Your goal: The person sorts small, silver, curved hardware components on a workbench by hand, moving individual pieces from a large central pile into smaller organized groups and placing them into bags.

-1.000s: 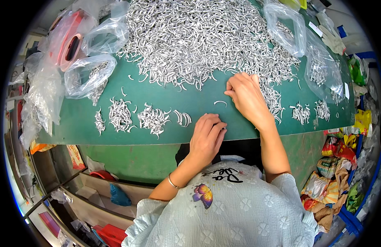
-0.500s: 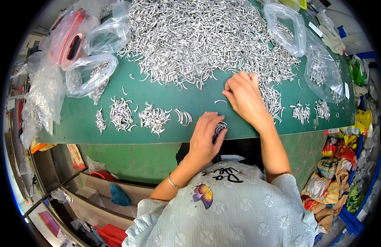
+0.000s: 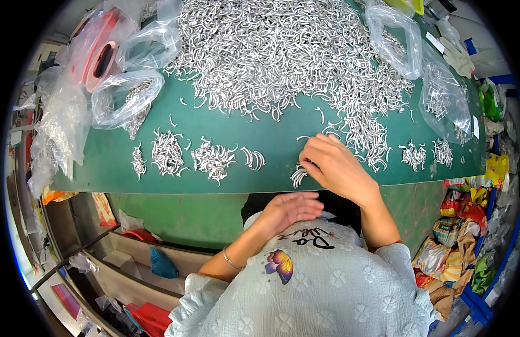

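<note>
A big heap of small curved silver metal pieces (image 3: 282, 50) covers the far half of the green table (image 3: 271, 143). My right hand (image 3: 336, 168) lies on the table near its front edge, fingers curled down. Its fingertips are beside a small bunch of the pieces (image 3: 298, 175), and what sits under the fingers is hidden. My left hand (image 3: 288, 210) is off the table, below its front edge and in front of my chest. Its fingers are stretched out, with nothing visible in them.
Small sorted clusters of pieces (image 3: 209, 157) lie in a row along the front left, with more clusters (image 3: 423, 154) at the right. Clear plastic bags with pieces (image 3: 128, 104) sit left and right (image 3: 440, 95). A red tape roll (image 3: 100, 59) lies in a bag at the far left. Shelves and bags stand below the table.
My left hand has drawn back from the table edge toward my chest, leaving a small bunch of pieces on the edge. My right hand has shifted slightly toward that bunch.
</note>
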